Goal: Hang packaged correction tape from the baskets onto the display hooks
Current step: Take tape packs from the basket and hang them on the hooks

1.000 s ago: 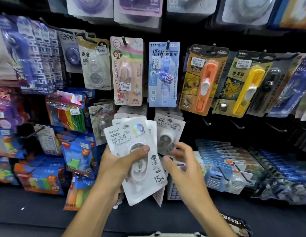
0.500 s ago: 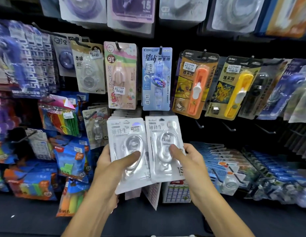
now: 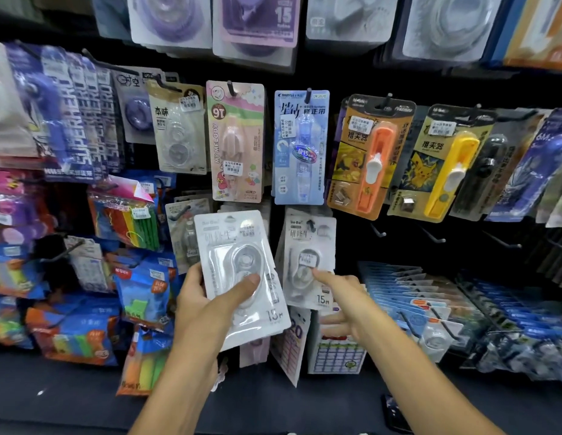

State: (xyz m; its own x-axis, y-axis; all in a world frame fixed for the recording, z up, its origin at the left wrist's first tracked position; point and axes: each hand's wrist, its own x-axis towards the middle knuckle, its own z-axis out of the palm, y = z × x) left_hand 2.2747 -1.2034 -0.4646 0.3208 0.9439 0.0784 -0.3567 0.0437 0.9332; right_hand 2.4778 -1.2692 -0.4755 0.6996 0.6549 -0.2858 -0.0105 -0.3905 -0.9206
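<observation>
- Left hand (image 3: 207,304) grips a white correction-tape pack (image 3: 240,277) from below, thumb pressed across the clear blister, fingers behind the card. We read it as one pack, though more may be stacked behind; cannot tell.
- Right hand (image 3: 345,304) holds nothing: index finger straight, its tip touching the blister of the hung pack (image 3: 309,262), the other fingers loosely bent.
- The hung pack sits on a display hook (image 3: 310,226) below the blue-carded pack (image 3: 301,146), at the front of a row of like cards.
- Baskets are not in view.
- Judgement: one pack is placed; the held one is next.
- To do it well, we would steady the hung pack until it stops swinging, then take the held card near its top edge so the hang hole is free.
- Line the hole with the hook tip, card square to the hook, and slide it straight back.
- Risk: a tilted card catches on the upturned tip or drags the front pack off.
</observation>
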